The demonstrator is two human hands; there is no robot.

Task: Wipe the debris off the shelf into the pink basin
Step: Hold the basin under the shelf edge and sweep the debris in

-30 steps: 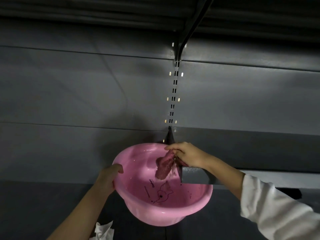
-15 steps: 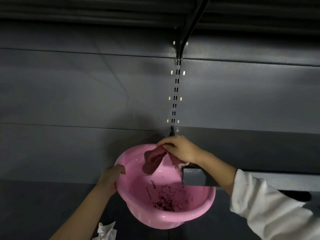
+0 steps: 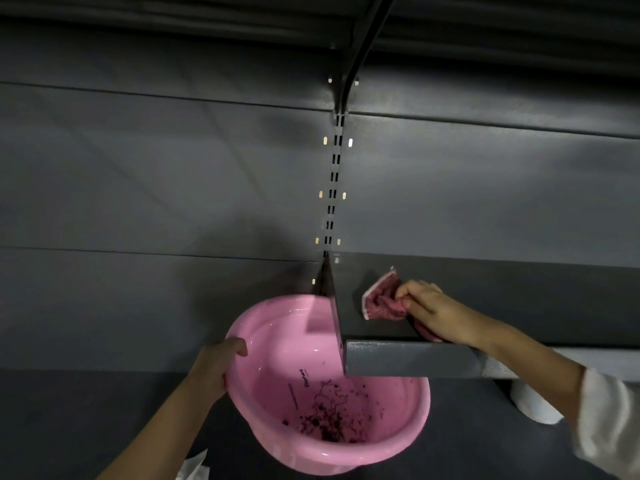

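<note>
**A:** Where does everything sit right now?

**B:** The pink basin (image 3: 325, 386) is tucked under the left end of the shelf (image 3: 519, 299), its rim passing beneath the shelf's front-left corner. The left hand (image 3: 216, 367) has its grip closed on the basin's left rim, thumb hooked over the edge. Dark debris (image 3: 329, 424) lies in the bottom of it.

**A:** And the cloth?

**B:** The right hand (image 3: 427, 308) has a bunched grip on a reddish rag (image 3: 379, 301), which rests on the shelf top near the left end, set back from the front edge.

**A:** How will these handle?

**B:** The rag is soft and limp, so I'd judge it works best pinched in a wad with a flat part pressed down. The basin looks like thin, smooth plastic, probably light, and a one-sided rim hold may let it tip.

**A:** Any risk?

**B:** Crumbs could miss if the basin drifts from that corner. I can't tell whether debris remains on the shelf; the surface is too dark.
</note>
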